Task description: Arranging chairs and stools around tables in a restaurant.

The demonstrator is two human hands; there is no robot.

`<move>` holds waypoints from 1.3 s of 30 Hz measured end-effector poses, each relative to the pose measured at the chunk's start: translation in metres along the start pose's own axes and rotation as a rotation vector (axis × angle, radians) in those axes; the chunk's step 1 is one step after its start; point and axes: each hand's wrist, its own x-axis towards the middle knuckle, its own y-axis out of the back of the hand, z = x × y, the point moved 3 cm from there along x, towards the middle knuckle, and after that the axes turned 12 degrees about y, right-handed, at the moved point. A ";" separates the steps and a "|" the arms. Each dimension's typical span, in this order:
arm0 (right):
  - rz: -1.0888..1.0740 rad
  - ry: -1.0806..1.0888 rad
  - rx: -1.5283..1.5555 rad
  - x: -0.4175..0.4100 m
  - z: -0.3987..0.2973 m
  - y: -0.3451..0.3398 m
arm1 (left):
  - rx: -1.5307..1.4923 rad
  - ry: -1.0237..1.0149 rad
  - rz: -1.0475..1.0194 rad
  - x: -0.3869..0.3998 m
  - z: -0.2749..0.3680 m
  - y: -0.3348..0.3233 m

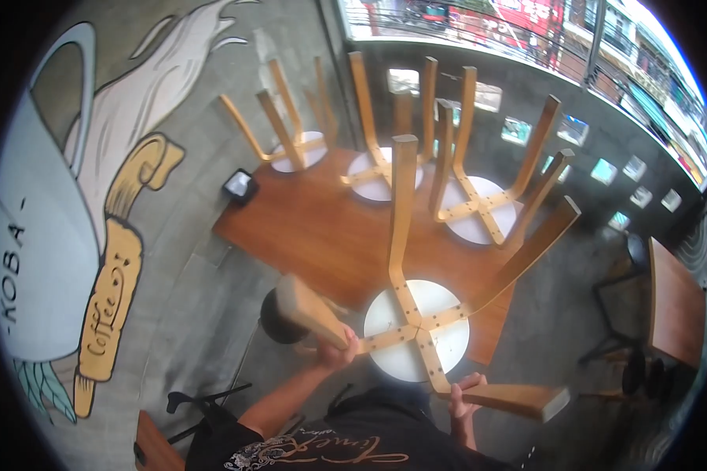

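Note:
Upside down in front of me is a wooden stool (417, 328) with a round white seat and bent legs joined in a cross. My left hand (337, 348) is closed around one leg near its bend. Another leg, at the lower right, is gripped near the bend by my right hand (466, 397). The stool overlaps the near edge of a brown wooden table (306, 226); whether it touches the tabletop cannot be told. Three similar stools stand inverted on the table: one at the far left (299, 154), one in the middle (383, 176) and one at the right (478, 206).
A small black object (240, 186) lies at the table's left edge. A round black seat (281, 315) shows beside my left hand. A painted wall (182, 224) runs along the left. Another wooden table (676, 303) and dark stools stand at the right. Windows line the far wall.

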 end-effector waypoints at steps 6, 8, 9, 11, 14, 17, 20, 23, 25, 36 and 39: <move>-0.004 0.059 -0.242 0.006 0.025 -0.002 | 0.104 0.017 -0.260 0.048 -0.015 -0.035; -0.004 0.040 -0.270 0.013 0.029 -0.004 | 0.038 0.062 -0.276 0.053 -0.022 -0.037; 0.018 0.029 -0.280 0.011 0.032 -0.008 | 0.021 0.075 -0.275 0.055 -0.024 -0.035; 0.016 0.039 -0.319 0.003 0.034 -0.011 | 0.227 -0.177 -0.285 0.056 -0.021 -0.030; 0.017 -0.043 -0.393 -0.001 0.027 -0.016 | 0.244 -0.001 -0.323 0.060 -0.026 -0.022; 0.133 0.018 -0.524 -0.011 0.026 -0.022 | 0.354 -0.006 -0.391 0.063 -0.016 -0.006; 0.233 -0.149 -0.664 -0.017 0.021 -0.033 | 0.328 0.034 -0.329 0.052 -0.010 0.028; 0.340 -0.299 -1.004 -0.051 0.035 -0.035 | 0.218 0.162 -0.350 0.030 -0.025 0.078; 0.538 -0.739 -0.994 -0.079 0.047 -0.053 | 0.159 0.256 -0.372 0.014 -0.048 0.120; -1.414 -0.224 -0.408 -0.142 0.074 -0.389 | -0.383 0.862 0.428 -0.132 -0.181 0.303; -1.636 -0.236 -0.424 -0.162 0.126 -0.495 | -0.435 0.934 0.655 -0.176 -0.206 0.319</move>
